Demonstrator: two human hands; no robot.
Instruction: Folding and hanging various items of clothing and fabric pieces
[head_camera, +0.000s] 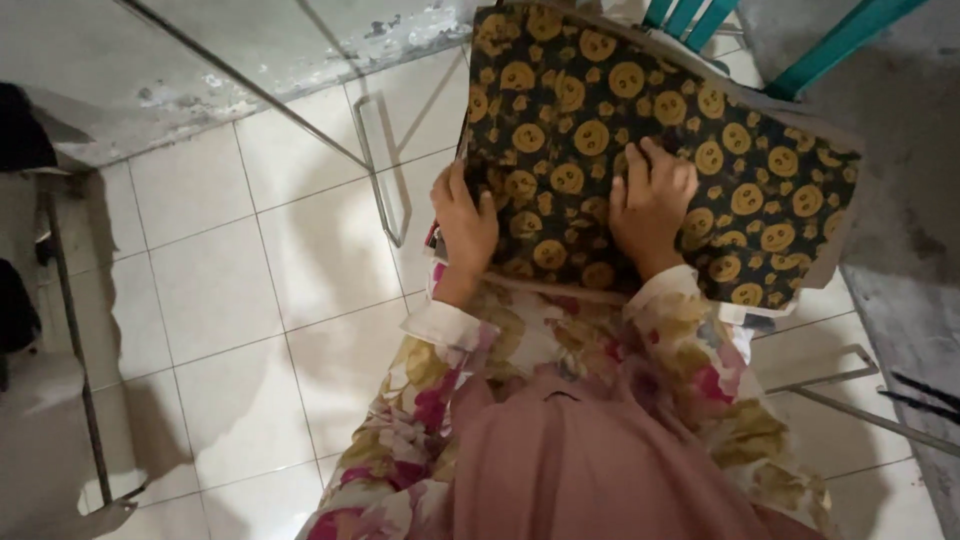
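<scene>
Nearest the camera: a pink headscarf (590, 470) hangs down over floral sleeves (690, 360), cream with pink and olive blooms.

Beyond the cuffs, both hands lie on a dark cloth (650, 130) printed with yellow round faces. The cloth lies draped over a flat surface at lap level, upper centre to right of the view, its near edge just above the sleeves.

Left hand (465, 225): at the cloth's left edge, fingers curled over the border, gripping the fabric there.

Right hand (650, 200): palm down on the cloth's middle, fingers bent and pressed into the fabric. Cannot tell whether any fabric is pinched.

Left of the cloth: white tiled floor (220, 290), and a bent metal frame (385, 170) standing on it.

Farthest: teal slats (690, 15) above the cloth's top edge; a scuffed grey wall base (200, 90) at upper left.
</scene>
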